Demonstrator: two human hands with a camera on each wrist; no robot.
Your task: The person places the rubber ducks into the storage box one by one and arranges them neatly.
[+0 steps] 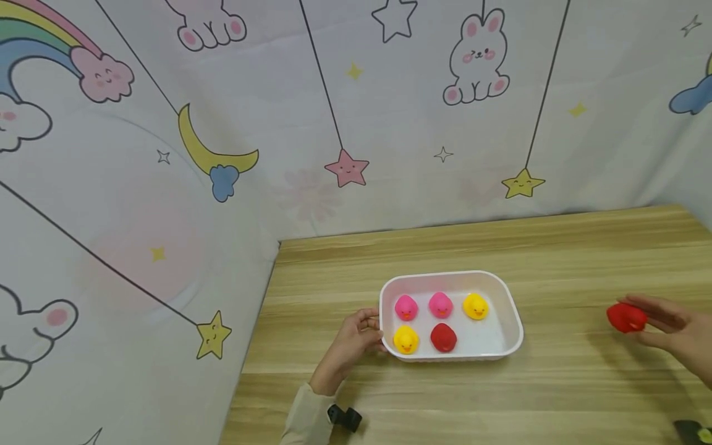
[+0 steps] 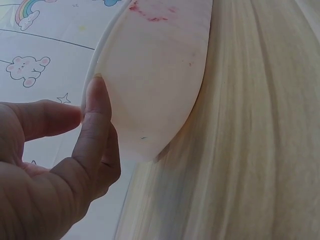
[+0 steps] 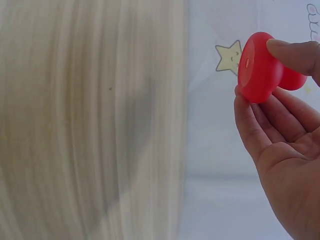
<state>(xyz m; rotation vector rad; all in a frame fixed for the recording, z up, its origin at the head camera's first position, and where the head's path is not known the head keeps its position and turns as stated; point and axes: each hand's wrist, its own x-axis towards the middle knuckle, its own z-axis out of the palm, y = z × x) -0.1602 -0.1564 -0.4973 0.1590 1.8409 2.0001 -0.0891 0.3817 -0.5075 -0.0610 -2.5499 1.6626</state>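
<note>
A white plastic tray [image 1: 489, 343] stands on the table with several rubber ducks in it. Two pink ducks, one of them a pink duck [image 1: 440, 305], and a yellow duck [image 1: 476, 306] form the back row. In front of them sit another yellow duck [image 1: 406, 340] and a red duck [image 1: 443, 338]. At the tray's left end my left hand [image 1: 356, 337] pinches the rim between thumb and fingers. Off to the right of the tray, my right hand [image 1: 670, 324] holds a second red duck [image 3: 260, 67] above the table, its flat base showing in the right wrist view.
The wood-grain table [image 1: 556, 395] reaches back to a white cloth backdrop [image 1: 411, 123] printed with bunnies and stars. More of this cloth hangs along the left side. A black strap piece [image 1: 345, 418] is on the left wrist.
</note>
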